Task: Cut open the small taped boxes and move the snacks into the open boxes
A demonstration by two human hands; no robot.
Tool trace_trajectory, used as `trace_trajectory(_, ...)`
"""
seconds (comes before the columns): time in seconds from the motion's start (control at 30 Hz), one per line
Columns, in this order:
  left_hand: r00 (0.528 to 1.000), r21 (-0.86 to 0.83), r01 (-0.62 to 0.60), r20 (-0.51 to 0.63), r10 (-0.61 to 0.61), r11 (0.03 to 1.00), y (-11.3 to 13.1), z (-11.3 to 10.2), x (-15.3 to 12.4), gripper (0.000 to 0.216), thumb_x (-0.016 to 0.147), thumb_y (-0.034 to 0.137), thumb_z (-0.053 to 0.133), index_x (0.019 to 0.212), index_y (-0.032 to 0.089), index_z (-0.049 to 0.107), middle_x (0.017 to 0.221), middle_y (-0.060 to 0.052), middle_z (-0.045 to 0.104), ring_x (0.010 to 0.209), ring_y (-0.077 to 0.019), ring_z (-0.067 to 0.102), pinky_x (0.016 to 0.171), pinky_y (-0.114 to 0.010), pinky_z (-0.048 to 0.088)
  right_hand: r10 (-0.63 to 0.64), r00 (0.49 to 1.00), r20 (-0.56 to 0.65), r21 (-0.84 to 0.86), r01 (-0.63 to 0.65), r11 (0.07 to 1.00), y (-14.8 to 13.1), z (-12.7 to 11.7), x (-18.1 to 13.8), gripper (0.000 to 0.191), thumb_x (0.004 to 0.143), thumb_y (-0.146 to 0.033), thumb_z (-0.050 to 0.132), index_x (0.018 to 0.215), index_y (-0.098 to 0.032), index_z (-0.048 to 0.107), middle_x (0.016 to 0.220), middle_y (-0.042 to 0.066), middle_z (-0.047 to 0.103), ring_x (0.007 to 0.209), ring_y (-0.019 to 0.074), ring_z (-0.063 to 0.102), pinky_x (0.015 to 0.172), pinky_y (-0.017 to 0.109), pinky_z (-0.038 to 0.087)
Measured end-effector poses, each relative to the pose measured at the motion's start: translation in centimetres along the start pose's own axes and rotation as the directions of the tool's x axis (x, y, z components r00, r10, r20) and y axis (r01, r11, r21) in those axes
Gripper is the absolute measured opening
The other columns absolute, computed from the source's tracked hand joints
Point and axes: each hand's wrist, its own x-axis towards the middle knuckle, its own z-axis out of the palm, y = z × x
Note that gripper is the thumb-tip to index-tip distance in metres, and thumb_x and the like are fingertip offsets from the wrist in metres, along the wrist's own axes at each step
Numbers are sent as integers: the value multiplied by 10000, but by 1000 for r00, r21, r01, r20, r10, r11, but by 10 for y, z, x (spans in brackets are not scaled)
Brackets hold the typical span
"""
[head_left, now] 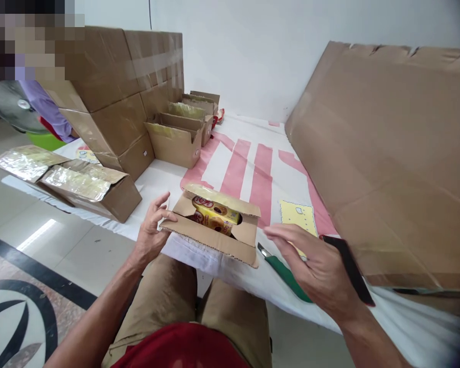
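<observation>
A small cardboard box [210, 237] sits at the table's near edge with its top flaps folded outward and partly inward. Through its opening I see yellow printed packets [216, 214] with red lettering. My left hand [153, 227] grips the box's left end, its fingertips on the flap corner and some fingers raised. Just off the right end, my right hand [310, 260] is held out flat with nothing in it. Below that hand lies a green-handled utility knife [287, 276], its blade pointing towards the box.
Stacked cartons [111, 82] rise at the left, with open boxes [174, 143] beside them and taped boxes [88, 184] in front. A large cardboard sheet [391, 163] leans at the right, near a dark flat object [348, 268]. A person in a purple sleeve [46, 110] is behind the stack.
</observation>
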Motion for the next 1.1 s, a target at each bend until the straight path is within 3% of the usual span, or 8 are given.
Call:
trace_trajectory(0.13,973,-32,73,220,-64,997,-3,-27,1,206,828,300,685,984,246,810,1610,-103,501,1525,-354,417,1224,-537,379,-13,921,389,-102,57,993,-19,32,48,312,1026,-127,471,1139,-197,754,1199,69,791,1148,225,731,1014,369,584)
trace_trajectory(0.3,838,-25,174,530,-134,984,18,-54,22,368,801,407,658,1101,286,833,1617,-51,505,1512,-389,430,1238,-545,359,344,757,555,-565,40,824,-34,68,79,326,1026,-202,518,1320,-168,653,1383,157,686,1116,298,734,887,415,606)
trace_trajectory(0.47,943,274,138,257,-211,952,32,-15,31,411,883,506,615,604,209,662,1221,-113,725,1088,-293,696,985,-443,551,419,666,617,-648,127,751,-33,85,104,444,991,-312,599,1360,-66,609,1238,220,732,1050,335,747,802,395,584)
trace_trajectory(0.57,984,372,88,109,-138,924,30,13,26,207,822,399,694,754,220,617,1033,-75,687,930,-235,678,873,-392,575,416,670,614,-653,136,745,-31,92,116,395,924,-301,657,1247,-74,686,1168,220,754,1017,338,750,769,374,559)
trace_trajectory(0.7,996,296,54,52,-73,954,20,27,14,190,878,299,627,1056,233,633,1178,-83,658,1083,-223,673,933,-362,572,378,686,621,-639,165,751,-29,91,117,264,880,-314,640,1001,-116,765,1034,189,766,980,335,737,806,392,521)
trace_trajectory(0.8,997,286,53,34,-65,957,17,29,10,314,902,278,600,1212,238,625,1284,-99,660,1203,-249,651,1027,-397,544,251,822,512,-572,109,813,-24,80,108,277,849,-327,647,1016,-134,753,1171,176,736,1105,337,679,939,440,486)
trace_trajectory(0.9,996,328,80,20,-92,941,17,31,11,458,873,286,629,1328,236,599,1281,-107,686,1201,-290,659,1042,-442,540,180,967,181,-323,-114,940,-16,59,97,333,789,-379,723,1041,-161,729,1236,142,727,1091,319,681,948,452,516)
trace_trajectory(1.1,998,266,58,18,-65,962,27,21,21,580,795,316,671,1357,191,601,1402,-153,632,1343,-349,581,1150,-533,465,428,896,-120,344,-367,865,-13,-6,89,415,784,-524,817,1061,-229,731,970,34,783,811,236,735,699,366,616)
